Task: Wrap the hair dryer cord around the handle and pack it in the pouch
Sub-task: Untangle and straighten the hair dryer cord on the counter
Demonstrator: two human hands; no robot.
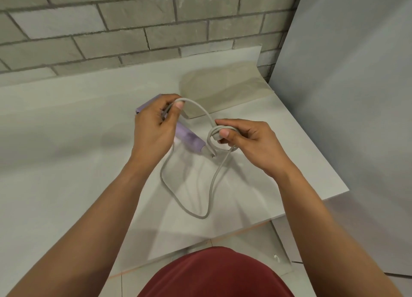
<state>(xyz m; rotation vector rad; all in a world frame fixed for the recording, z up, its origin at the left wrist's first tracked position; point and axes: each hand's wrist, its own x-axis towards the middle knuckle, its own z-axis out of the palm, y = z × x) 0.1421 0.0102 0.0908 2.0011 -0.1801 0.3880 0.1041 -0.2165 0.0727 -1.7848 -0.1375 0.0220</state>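
While left grip (153,129) holds hair dryer (188,138), right grip (247,140) pinches coiled cord (223,129) beside handle end (197,144).

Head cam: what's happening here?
A person's left hand grips a lilac hair dryer and pins its grey cord under the thumb. The right hand pinches a small coil of that cord near the handle's end; a long loop hangs loose over the white tabletop. The flat beige pouch lies behind, untouched.

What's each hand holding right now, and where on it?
Left hand grips the purple hair dryer at the top of its handle, thumb pinning the grey cord. Right hand pinches the cord's small coils.
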